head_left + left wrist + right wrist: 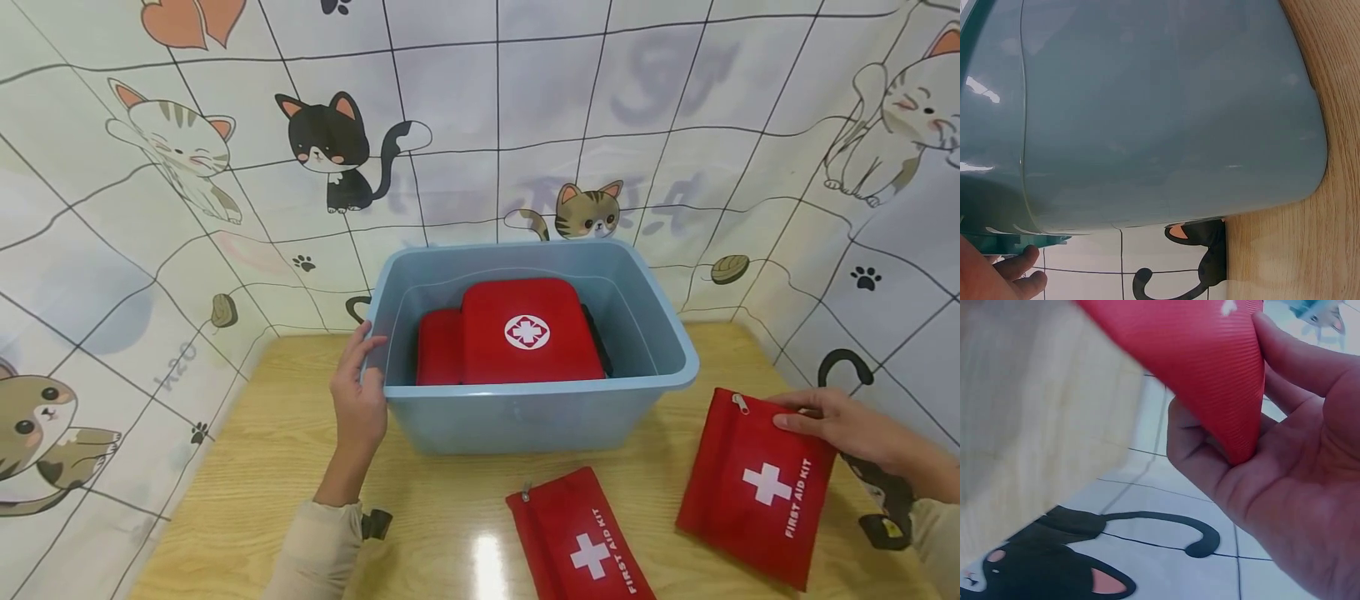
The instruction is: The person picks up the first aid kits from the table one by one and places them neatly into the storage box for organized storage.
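A light blue plastic bin [510,417] stands on the table, and my left hand [360,392] grips its left rim near the front corner. In the left wrist view the bin's side wall [1166,119] fills most of the picture, with the fingertips [1029,284] at its rim. My right hand [847,425] pinches the upper right edge of a red zippered first aid pouch [750,500], thumb on the front and fingers behind. A second red first aid pouch [562,525] lies in front of the bin, cut off by the lower frame edge.
Inside the bin sit a large red case [532,358] with a white round emblem and a smaller red case [441,350] to its left. The wooden table [247,467] is bordered by a cat-print wall covering [465,125] at the back and sides.
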`<state>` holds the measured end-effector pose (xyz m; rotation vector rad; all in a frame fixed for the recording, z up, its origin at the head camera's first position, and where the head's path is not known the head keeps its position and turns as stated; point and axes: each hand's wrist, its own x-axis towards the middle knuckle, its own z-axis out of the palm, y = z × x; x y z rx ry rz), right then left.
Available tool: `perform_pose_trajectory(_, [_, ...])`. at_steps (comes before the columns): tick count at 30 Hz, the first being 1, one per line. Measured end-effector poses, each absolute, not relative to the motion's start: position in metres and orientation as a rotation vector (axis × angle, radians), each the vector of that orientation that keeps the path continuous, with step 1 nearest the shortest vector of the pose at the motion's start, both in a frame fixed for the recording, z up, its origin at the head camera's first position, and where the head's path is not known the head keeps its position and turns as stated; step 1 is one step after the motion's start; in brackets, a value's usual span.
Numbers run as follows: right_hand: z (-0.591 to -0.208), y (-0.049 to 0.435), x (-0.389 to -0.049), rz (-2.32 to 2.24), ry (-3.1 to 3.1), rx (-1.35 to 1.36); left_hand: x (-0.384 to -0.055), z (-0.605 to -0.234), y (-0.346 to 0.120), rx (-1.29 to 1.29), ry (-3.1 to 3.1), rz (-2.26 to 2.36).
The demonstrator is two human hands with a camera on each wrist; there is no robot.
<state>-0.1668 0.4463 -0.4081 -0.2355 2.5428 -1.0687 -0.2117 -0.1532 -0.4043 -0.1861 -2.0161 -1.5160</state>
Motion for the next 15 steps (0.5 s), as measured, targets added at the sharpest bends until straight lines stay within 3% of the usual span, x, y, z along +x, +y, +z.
perform_pose_trajectory(7, [-0.386, 0.450, -0.173, -1.047, 2.708, -0.078, -0.210, -0.402, -0.152, -0.183, -2.009, -1.524])
perform_pose_trajectory(15, [-0.363, 0.470, -0.189, -1.060, 2.829, -0.037, -0.190, -0.374, -0.141, -0.176, -2.022, -1.548])
